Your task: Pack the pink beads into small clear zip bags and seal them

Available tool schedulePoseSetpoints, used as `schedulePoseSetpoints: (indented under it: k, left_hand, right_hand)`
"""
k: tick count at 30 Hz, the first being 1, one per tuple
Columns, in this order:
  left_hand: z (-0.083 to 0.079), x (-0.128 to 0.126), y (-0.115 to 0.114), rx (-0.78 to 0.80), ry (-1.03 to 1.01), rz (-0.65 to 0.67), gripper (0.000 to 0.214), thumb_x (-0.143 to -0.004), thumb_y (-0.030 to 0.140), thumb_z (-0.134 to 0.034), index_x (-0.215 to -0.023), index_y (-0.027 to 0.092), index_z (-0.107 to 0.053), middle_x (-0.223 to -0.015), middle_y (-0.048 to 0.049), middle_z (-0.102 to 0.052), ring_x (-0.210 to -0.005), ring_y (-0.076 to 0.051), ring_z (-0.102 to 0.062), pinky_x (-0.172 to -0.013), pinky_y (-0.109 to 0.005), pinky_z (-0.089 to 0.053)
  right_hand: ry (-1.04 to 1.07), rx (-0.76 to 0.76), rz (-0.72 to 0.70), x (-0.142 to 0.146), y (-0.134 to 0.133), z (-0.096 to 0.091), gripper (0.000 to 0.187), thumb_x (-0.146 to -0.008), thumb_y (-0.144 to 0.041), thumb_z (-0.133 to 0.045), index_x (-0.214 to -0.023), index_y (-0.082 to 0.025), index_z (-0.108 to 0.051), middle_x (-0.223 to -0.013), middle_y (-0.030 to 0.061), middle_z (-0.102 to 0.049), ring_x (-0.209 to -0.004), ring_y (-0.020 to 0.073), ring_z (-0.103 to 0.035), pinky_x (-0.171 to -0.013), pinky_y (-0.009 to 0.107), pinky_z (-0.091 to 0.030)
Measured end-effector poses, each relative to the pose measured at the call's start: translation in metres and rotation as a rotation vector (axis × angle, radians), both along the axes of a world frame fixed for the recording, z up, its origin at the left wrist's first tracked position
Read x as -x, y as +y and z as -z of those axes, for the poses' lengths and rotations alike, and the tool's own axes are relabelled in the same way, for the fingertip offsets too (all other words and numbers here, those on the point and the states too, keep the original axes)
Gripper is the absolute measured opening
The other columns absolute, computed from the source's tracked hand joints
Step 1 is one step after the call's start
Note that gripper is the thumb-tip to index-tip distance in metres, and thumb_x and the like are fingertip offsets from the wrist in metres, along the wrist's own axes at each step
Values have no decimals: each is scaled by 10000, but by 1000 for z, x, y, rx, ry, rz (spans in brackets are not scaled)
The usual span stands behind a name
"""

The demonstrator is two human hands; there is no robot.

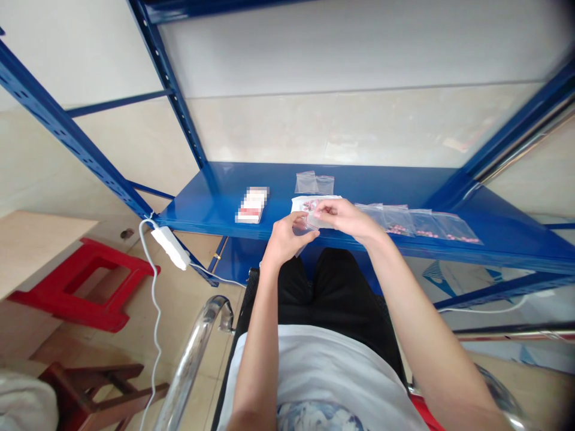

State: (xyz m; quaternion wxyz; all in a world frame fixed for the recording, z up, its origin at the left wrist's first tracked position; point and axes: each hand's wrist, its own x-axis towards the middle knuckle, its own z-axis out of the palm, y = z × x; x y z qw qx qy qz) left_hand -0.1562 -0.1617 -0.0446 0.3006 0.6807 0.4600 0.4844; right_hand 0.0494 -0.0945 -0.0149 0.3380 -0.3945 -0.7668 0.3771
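Observation:
My left hand (284, 240) is closed on a small clear plastic bag (306, 224), held at the front edge of the blue shelf. Just to the right, my right hand (345, 216) has its fingers pinched together near the bag's top; whatever is between them is too small to make out. Under and behind the hands lies a white sheet or shallow tray (297, 202) bearing small pink and dark pieces (309, 206). Right of my right hand, several clear zip bags (402, 220) lie in a row, with small pink pieces (398, 229) inside some.
Two flat clear bags (306, 182) lie behind the white sheet. A blurred white-and-red object (252, 205) rests on the blue shelf (215, 200) to the left. Blue uprights (173, 90) frame the shelf. A white power strip (171, 247) hangs at its left end, near a red stool (85, 284).

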Motion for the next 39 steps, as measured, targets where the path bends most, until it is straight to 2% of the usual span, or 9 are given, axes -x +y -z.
schedulePoseSetpoints:
  k: [4,9,13,17,19,24,29,34,39]
  left_hand:
    - [0,0,-1,-22,-20,58,477,-807,319,-919,-1241,206,-755,-1065,-64,-830,-985,-232,-779,-929,-341,-594]
    - [-1,0,1,-5,-104,61,522,-795,360,-928,-1251,183,-747,-1089,-88,-825,-989,-233,-775,-931,-344,-598]
    - [0,-4,3,13,-186,116,541,-790,339,-919,-1268,164,-736,-1125,-107,-812,-996,-225,-764,-935,-336,-596]
    - [-1,-6,2,64,-265,197,610,-738,289,-948,-1292,164,-725,-1122,-103,-801,-1001,-216,-753,-934,-321,-591]
    - [-2,-6,0,97,-323,220,593,-735,285,-948,-1274,166,-728,-1096,-96,-798,-1011,-216,-752,-933,-317,-589]
    - [-5,-9,1,157,-445,173,331,-841,381,-862,-1064,155,-769,-925,-74,-791,-906,-208,-763,-873,-307,-583]
    - [-8,-17,1,193,-502,116,279,-847,414,-843,-942,163,-768,-824,-50,-775,-812,-197,-757,-831,-306,-572]
    - [-5,-20,3,173,-471,117,250,-840,404,-837,-875,166,-768,-860,-56,-773,-837,-184,-720,-840,-296,-548]
    - [-1,-22,5,133,-370,93,157,-868,317,-787,-839,170,-740,-832,-42,-746,-800,-174,-679,-799,-280,-511]
  right_hand:
    - [4,94,-86,8,-25,-16,481,-840,-655,-770,-821,-175,-762,-806,54,-689,-734,185,-559,-680,319,-436]
    - [66,122,-65,5,-47,-28,526,-874,-710,-735,-837,-189,-797,-761,41,-664,-744,196,-553,-691,334,-441]
    - [117,89,-9,3,-68,-21,459,-867,-667,-775,-838,-208,-778,-833,50,-715,-810,222,-603,-766,354,-480]
    - [178,4,137,3,-82,-10,358,-887,-554,-776,-787,-214,-731,-839,47,-732,-835,232,-645,-829,372,-500]
    - [200,-15,188,1,-86,-7,320,-895,-512,-767,-785,-215,-720,-830,44,-736,-804,225,-656,-811,368,-511]
    - [298,-27,279,-3,-91,-1,250,-886,-467,-782,-872,-224,-726,-849,44,-758,-763,227,-704,-731,352,-543]
    - [350,-92,421,-3,-90,4,260,-870,-445,-812,-989,-239,-707,-850,48,-790,-779,259,-773,-761,374,-570]
    - [322,-162,500,-7,-91,4,250,-894,-431,-796,-1030,-246,-697,-848,48,-807,-800,272,-787,-725,366,-561]
    - [267,-263,482,-9,-96,1,190,-910,-393,-796,-958,-251,-680,-837,28,-788,-835,254,-773,-811,373,-562]
